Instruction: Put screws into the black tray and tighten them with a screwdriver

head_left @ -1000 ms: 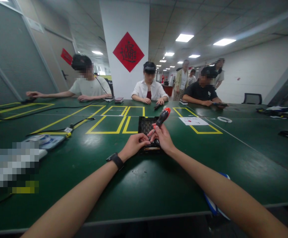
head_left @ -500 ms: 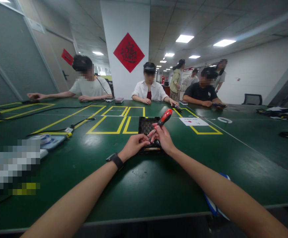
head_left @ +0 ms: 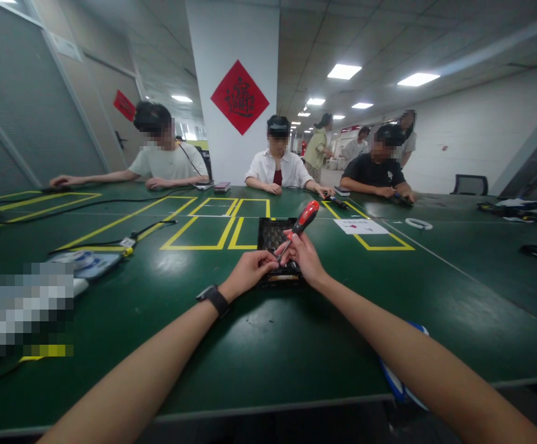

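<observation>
A screwdriver with a red and black handle (head_left: 306, 217) slants up to the right out of my right hand (head_left: 306, 256), whose fingers close on it near the base of the handle. Its thin shaft points down and left to the fingertips of my left hand (head_left: 253, 269), which pinch at the tip end; whether they grip the shaft or a small part there is too small to tell. Both hands are over an open black case (head_left: 280, 285) with a textured lid (head_left: 272, 233) raised at the back. My fingers hide much of the inside of the case.
Yellow tape outlines (head_left: 194, 248) mark the green table (head_left: 268, 364). A white paper sheet (head_left: 361, 227) and a white ring (head_left: 418, 224) lie to the right. Cables and a blue-white package (head_left: 95, 262) lie left. Several people sit or stand across the table.
My hands and the screwdriver stay almost in place, with the handle shifted very slightly. Across the table, a seated person at right lowers a dark object, and a standing person behind has moved left.
</observation>
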A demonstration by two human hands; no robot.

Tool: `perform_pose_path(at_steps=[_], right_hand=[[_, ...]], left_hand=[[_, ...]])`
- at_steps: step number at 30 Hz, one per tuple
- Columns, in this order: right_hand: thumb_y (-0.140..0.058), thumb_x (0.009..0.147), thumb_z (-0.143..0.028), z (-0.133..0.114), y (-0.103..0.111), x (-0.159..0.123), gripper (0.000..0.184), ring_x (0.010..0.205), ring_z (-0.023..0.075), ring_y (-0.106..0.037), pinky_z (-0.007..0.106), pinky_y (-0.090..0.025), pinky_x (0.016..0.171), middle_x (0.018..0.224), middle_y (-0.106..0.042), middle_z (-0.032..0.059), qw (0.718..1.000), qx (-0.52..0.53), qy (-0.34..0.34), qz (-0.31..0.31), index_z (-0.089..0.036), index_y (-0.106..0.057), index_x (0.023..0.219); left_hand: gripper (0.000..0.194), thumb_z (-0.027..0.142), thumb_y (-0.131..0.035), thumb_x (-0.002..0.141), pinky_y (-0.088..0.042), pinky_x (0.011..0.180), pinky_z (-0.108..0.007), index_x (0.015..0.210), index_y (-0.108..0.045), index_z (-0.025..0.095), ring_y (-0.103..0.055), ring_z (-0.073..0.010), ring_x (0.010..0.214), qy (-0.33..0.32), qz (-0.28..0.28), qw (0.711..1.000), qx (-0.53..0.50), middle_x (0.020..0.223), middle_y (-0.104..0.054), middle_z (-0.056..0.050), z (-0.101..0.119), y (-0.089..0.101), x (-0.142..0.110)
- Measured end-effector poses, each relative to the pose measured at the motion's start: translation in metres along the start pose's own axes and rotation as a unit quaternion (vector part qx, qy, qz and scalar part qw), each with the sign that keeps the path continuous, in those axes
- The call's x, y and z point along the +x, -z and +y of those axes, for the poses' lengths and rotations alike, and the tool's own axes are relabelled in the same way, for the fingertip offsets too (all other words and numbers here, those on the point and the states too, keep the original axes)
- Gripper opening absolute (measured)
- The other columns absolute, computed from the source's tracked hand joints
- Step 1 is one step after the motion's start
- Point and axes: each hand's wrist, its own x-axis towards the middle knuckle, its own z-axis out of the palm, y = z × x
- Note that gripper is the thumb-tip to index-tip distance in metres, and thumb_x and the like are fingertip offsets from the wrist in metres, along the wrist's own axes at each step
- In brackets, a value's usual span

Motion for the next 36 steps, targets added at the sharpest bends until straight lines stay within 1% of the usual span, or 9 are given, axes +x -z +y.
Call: perform_pose_path(at_steps=[3, 5, 7, 10, 13, 18, 23, 29, 36], right_hand=[[-0.041, 0.085, -0.043, -0.0001, 0.001, 0.0004, 0.029, 0.046, 0.0084, -0.055, 0.022, -0.045, 0.049, 0.065, -0.061, -0.0021, 1.0, -0.003, -0.006, -0.002, -0.02, -0.044, 0.101], [-0.042, 0.084, -0.043, -0.0002, 0.0009, 0.0003, 0.029, 0.045, 0.0081, -0.055, 0.021, -0.044, 0.048, 0.064, -0.061, -0.0024, 1.0, -0.01, -0.002, 0.001, -0.02, -0.044, 0.1], [-0.042, 0.084, -0.043, -0.0003, 0.0002, -0.0001, 0.028, 0.045, 0.008, -0.054, 0.021, -0.044, 0.048, 0.064, -0.061, -0.0025, 1.0, -0.017, 0.004, 0.001, -0.02, -0.045, 0.1], [-0.043, 0.084, -0.043, -0.0007, -0.0009, -0.0008, 0.028, 0.045, 0.008, -0.054, 0.021, -0.044, 0.048, 0.065, -0.061, -0.0023, 1.0, -0.026, 0.01, -0.004, -0.02, -0.045, 0.1], [-0.043, 0.084, -0.042, -0.0009, -0.001, -0.0013, 0.029, 0.046, 0.008, -0.055, 0.022, -0.044, 0.049, 0.067, -0.061, -0.0017, 0.999, -0.03, 0.011, -0.009, -0.02, -0.045, 0.102], [-0.041, 0.085, -0.041, 0.0007, 0.0011, -0.0007, 0.032, 0.048, 0.0085, -0.056, 0.023, -0.046, 0.053, 0.069, -0.062, -0.0004, 1.0, -0.002, -0.005, -0.022, -0.019, -0.043, 0.108], [-0.043, 0.084, -0.041, 0.0015, 0.0012, 0.0, 0.029, 0.047, 0.0081, -0.055, 0.023, -0.045, 0.051, 0.068, -0.061, -0.0018, 1.0, -0.003, 0.002, -0.001, -0.02, -0.043, 0.104], [-0.047, 0.081, -0.043, -0.0014, -0.002, -0.0012, 0.03, 0.045, 0.0076, -0.055, 0.021, -0.044, 0.048, 0.068, -0.062, -0.0026, 1.0, -0.018, 0.011, -0.012, -0.021, -0.042, 0.101], [-0.042, 0.084, -0.042, 0.0009, 0.001, 0.0006, 0.031, 0.047, 0.0084, -0.056, 0.022, -0.045, 0.05, 0.069, -0.062, -0.0014, 1.0, 0.009, -0.007, -0.01, -0.02, -0.042, 0.106]], left_hand=[[0.026, 0.035, -0.051, 0.081, -0.042, 0.066, -0.025, 0.084, -0.065, 0.013, -0.055, -0.0127, 0.067, -0.009, -0.01, 1.0, 0.002, 0.075, -0.065, -0.003, 0.0001, 0.0004, -0.0002], [0.025, 0.035, -0.052, 0.08, -0.042, 0.067, -0.025, 0.084, -0.065, 0.014, -0.055, -0.0124, 0.068, -0.009, -0.011, 1.0, -0.003, 0.076, -0.065, -0.003, 0.0007, -0.0004, -0.0002], [0.024, 0.036, -0.057, 0.076, -0.041, 0.064, -0.023, 0.083, -0.063, 0.014, -0.053, -0.0111, 0.065, -0.001, -0.004, 1.0, -0.011, 0.074, -0.064, -0.002, 0.0015, -0.0018, 0.0002], [0.026, 0.037, -0.065, 0.069, -0.038, 0.055, -0.021, 0.077, -0.06, 0.014, -0.047, -0.0087, 0.057, 0.011, 0.016, 1.0, -0.007, 0.066, -0.058, 0.001, 0.0018, -0.0034, 0.0013], [0.026, 0.038, -0.064, 0.07, -0.035, 0.052, -0.02, 0.074, -0.059, 0.013, -0.043, -0.0079, 0.054, 0.017, 0.017, 1.0, 0.006, 0.06, -0.053, 0.003, 0.0011, -0.0031, 0.0017], [0.024, 0.035, -0.055, 0.077, -0.039, 0.061, -0.023, 0.081, -0.063, 0.013, -0.051, -0.0106, 0.062, 0.001, -0.004, 1.0, 0.006, 0.07, -0.061, -0.001, -0.0019, -0.0005, 0.001], [0.025, 0.035, -0.05, 0.081, -0.041, 0.066, -0.024, 0.085, -0.064, 0.014, -0.053, -0.0121, 0.067, -0.011, -0.009, 1.0, -0.001, 0.075, -0.063, -0.003, -0.0028, -0.0012, 0.0007], [0.027, 0.039, -0.062, 0.071, -0.036, 0.053, -0.021, 0.078, -0.059, 0.013, -0.045, -0.0089, 0.055, 0.012, 0.008, 1.0, 0.001, 0.063, -0.056, 0.001, 0.0014, -0.0029, 0.0009], [0.024, 0.034, -0.05, 0.081, -0.041, 0.068, -0.025, 0.084, -0.064, 0.015, -0.054, -0.0131, 0.07, -0.021, -0.003, 1.0, 0.021, 0.078, -0.064, -0.003, -0.0022, 0.001, 0.0008]])
